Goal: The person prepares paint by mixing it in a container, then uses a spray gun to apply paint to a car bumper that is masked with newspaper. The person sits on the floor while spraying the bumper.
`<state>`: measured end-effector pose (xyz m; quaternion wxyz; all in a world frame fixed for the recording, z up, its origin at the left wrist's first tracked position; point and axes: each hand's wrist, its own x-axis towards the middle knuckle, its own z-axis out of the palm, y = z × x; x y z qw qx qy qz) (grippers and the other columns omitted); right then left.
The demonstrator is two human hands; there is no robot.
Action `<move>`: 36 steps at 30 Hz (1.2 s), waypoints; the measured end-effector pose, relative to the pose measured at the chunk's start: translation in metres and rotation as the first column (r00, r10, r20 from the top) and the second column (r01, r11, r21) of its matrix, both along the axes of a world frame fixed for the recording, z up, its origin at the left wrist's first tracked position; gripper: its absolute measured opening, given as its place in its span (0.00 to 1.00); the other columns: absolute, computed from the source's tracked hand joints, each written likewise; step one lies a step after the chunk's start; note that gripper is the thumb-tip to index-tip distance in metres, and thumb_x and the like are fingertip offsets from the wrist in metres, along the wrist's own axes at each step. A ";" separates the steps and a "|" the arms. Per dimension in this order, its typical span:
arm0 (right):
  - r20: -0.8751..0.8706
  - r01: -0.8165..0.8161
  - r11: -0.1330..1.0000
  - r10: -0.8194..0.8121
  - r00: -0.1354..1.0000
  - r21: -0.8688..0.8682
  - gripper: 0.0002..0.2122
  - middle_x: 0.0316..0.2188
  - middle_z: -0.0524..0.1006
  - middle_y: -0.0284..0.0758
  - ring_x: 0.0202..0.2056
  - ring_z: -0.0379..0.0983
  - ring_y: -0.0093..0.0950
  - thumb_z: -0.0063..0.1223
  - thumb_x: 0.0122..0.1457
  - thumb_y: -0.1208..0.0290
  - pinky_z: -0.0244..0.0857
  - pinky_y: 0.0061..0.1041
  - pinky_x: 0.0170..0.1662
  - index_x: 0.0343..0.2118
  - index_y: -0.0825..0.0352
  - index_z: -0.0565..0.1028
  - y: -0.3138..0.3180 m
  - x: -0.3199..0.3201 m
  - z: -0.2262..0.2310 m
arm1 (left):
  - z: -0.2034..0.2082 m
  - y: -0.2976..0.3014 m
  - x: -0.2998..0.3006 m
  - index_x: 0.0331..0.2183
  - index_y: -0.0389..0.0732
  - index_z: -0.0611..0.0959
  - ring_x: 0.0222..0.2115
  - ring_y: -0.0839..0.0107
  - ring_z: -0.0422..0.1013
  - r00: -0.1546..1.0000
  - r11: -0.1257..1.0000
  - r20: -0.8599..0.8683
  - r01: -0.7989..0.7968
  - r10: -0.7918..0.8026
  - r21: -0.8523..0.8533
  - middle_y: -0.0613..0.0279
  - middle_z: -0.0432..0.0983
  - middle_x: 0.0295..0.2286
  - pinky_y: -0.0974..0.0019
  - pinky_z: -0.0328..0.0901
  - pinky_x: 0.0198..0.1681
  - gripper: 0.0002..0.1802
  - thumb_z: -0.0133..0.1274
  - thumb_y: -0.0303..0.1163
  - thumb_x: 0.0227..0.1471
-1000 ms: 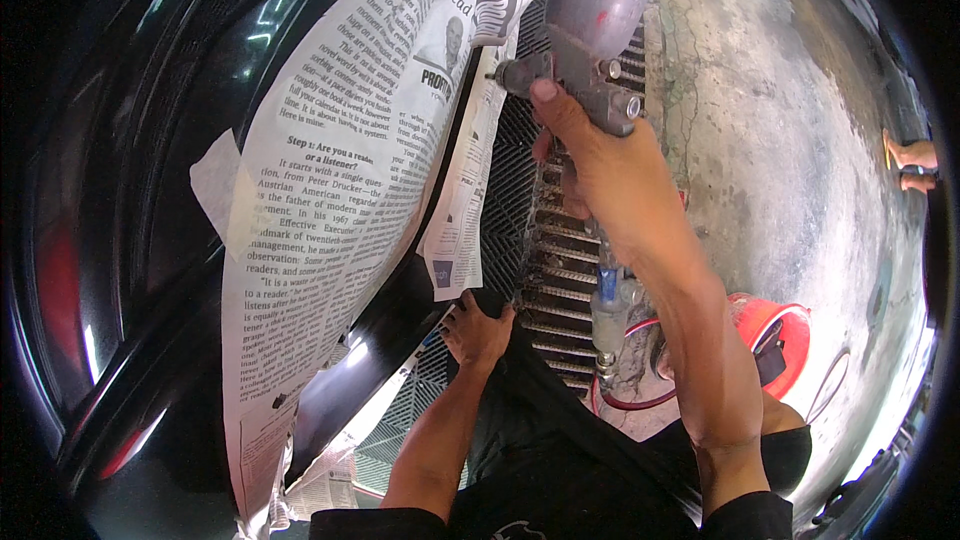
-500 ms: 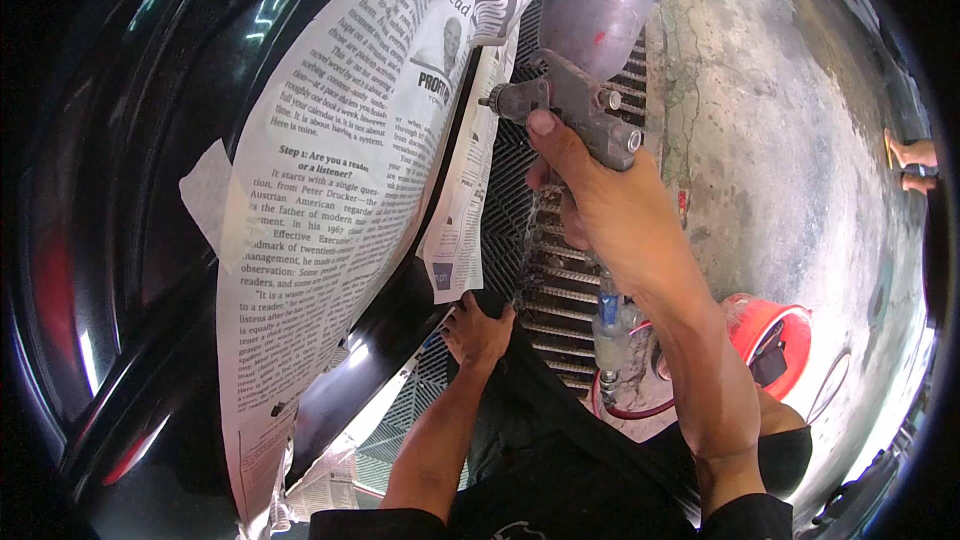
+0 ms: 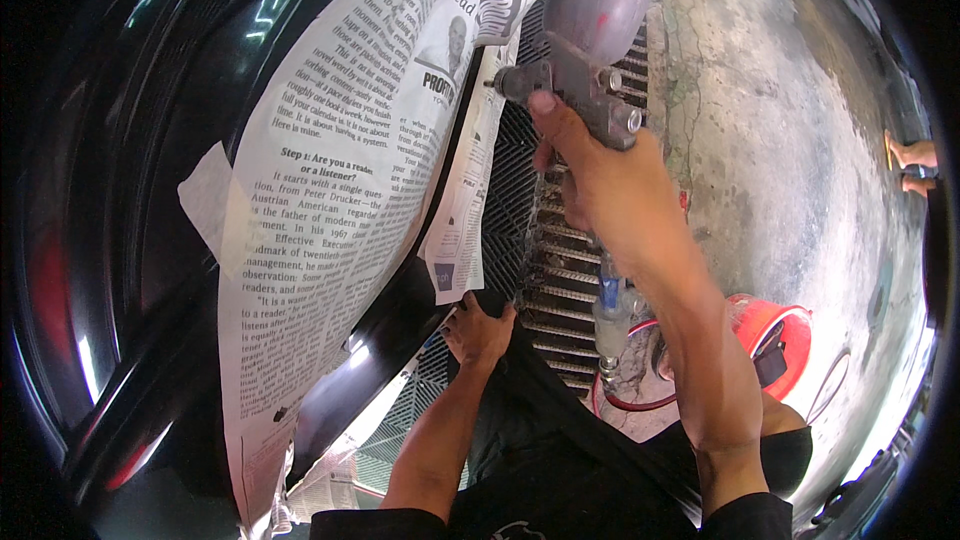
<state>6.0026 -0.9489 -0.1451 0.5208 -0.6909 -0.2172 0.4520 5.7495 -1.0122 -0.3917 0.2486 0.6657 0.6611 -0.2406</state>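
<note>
My right hand [image 3: 625, 185] is closed round the handle of a grey metal spray gun [image 3: 585, 90], its thumb up near the gun's head. A dull metal cup [image 3: 600, 5] sits on top of the gun. The nozzle points left, toward the newspaper sheet [image 3: 310, 200] and the narrow paper strip [image 3: 462, 190] hanging beside it. Below that strip, my left hand [image 3: 478, 332] rests against something black, thumb and fingers apart; its fingertips are partly hidden. Under my right wrist hangs a clear fitting [image 3: 612, 315] with a blue part, joined to a red hose [image 3: 635, 406].
Glossy black car bodywork [image 3: 130, 230] fills the left side, with masking tape [image 3: 208, 202] at the newspaper's edge. A slotted floor grate [image 3: 560, 290] runs beneath the gun. On the concrete at right stands a red bucket [image 3: 797, 345]. Another person's feet [image 3: 915, 155] show far right.
My right hand has raised the spray gun slightly and turned it a little, so the nozzle sits higher. The clear fitting has swung up with it. My left hand stays in place.
</note>
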 end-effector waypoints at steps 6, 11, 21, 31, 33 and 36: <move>-0.002 -0.005 0.998 0.005 1.000 0.067 0.23 0.25 0.78 0.30 0.28 0.68 0.20 0.59 0.72 0.48 0.62 0.26 0.33 0.38 0.70 0.83 -0.013 -0.010 0.002 | 0.001 0.001 0.000 0.71 0.37 0.66 0.67 0.33 0.64 1.000 1.000 -0.008 -0.007 0.007 -0.016 0.31 0.65 0.67 0.38 0.57 0.71 0.54 0.58 0.66 0.59; -0.058 -0.010 1.000 0.009 0.998 -0.012 0.23 0.26 0.77 0.29 0.29 0.68 0.18 0.59 0.73 0.49 0.61 0.24 0.32 0.37 0.69 0.83 -0.003 0.001 0.007 | 0.001 0.001 0.000 0.71 0.36 0.66 0.67 0.33 0.64 1.000 1.000 -0.011 -0.001 0.001 -0.003 0.33 0.67 0.66 0.38 0.57 0.71 0.54 0.58 0.65 0.59; 0.000 0.020 0.998 -0.020 1.000 0.068 0.22 0.27 0.77 0.27 0.29 0.67 0.18 0.59 0.72 0.48 0.61 0.24 0.33 0.41 0.68 0.83 -0.001 0.005 0.007 | 0.008 0.012 0.003 0.76 0.40 0.55 0.70 0.35 0.58 0.999 0.986 -0.047 -0.005 -0.003 -0.168 0.34 0.55 0.72 0.37 0.59 0.71 0.58 0.54 0.67 0.62; -0.044 0.001 1.000 -0.001 0.999 0.012 0.23 0.23 0.75 0.28 0.24 0.65 0.18 0.61 0.71 0.48 0.59 0.25 0.29 0.35 0.70 0.82 0.001 0.002 0.000 | 0.001 0.002 -0.001 0.70 0.35 0.67 0.63 0.33 0.69 1.000 0.999 -0.007 0.019 -0.018 0.029 0.31 0.69 0.64 0.39 0.59 0.69 0.52 0.59 0.62 0.59; -0.089 0.043 0.999 -0.041 0.995 0.019 0.24 0.22 0.74 0.27 0.22 0.64 0.17 0.61 0.71 0.47 0.57 0.24 0.27 0.32 0.69 0.81 0.008 0.006 0.001 | 0.006 0.003 0.004 0.70 0.36 0.67 0.63 0.33 0.69 1.000 1.000 0.002 0.004 -0.004 0.014 0.31 0.69 0.64 0.39 0.59 0.69 0.52 0.59 0.62 0.59; -0.048 0.094 0.991 -0.090 0.995 0.090 0.24 0.21 0.73 0.27 0.21 0.62 0.16 0.61 0.71 0.48 0.55 0.23 0.25 0.32 0.68 0.81 0.015 0.011 0.000 | 0.009 0.014 0.006 0.76 0.39 0.54 0.71 0.33 0.57 1.000 0.984 -0.021 -0.019 0.016 -0.175 0.33 0.53 0.72 0.36 0.57 0.72 0.59 0.56 0.67 0.61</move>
